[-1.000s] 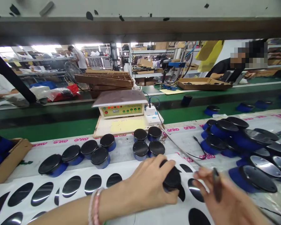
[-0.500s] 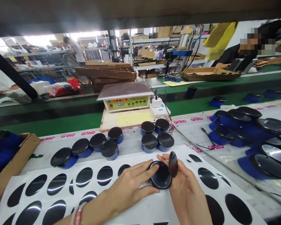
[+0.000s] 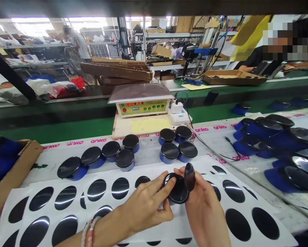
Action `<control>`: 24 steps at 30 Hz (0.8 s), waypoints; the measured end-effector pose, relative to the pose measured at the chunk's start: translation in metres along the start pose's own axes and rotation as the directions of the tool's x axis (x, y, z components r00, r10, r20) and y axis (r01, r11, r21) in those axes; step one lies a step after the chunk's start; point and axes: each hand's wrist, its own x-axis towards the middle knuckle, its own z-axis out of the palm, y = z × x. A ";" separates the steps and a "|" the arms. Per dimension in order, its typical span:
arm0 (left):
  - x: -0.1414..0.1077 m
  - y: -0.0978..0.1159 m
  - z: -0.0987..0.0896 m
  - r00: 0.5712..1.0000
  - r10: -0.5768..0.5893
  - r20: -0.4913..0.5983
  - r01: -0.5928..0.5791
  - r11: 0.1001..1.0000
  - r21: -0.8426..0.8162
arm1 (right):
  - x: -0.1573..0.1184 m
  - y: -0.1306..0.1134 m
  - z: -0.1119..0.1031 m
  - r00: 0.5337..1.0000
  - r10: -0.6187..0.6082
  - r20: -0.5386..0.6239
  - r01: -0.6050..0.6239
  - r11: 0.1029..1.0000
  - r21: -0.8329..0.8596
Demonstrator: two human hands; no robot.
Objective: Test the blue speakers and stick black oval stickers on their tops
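Near the middle front, my left hand grips a round black-topped piece, with its index finger lying on the top. My right hand pinches a thin glossy black disc, tilted nearly on edge over the right side of that piece. The right fingertips are partly hidden behind the disc. Beneath both hands lie white sheets bearing black round stickers. Just beyond them stand several blue round pieces with black tops.
A control box with lit indicators stands behind. More blue pieces are piled at the right, beside a cable. At the left is a cardboard box. Across the green belt, a person sits at the back right.
The camera view has shifted slightly. My left thumb has bent in below the held piece, and its index finger rests a little farther onto the top. The disc stays in my right hand.
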 end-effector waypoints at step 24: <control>0.001 -0.004 0.001 0.865 -0.339 0.371 0.457 0.838 -0.298 | 0.015 -0.004 -0.037 0.951 0.051 0.306 0.109 0.867 -0.486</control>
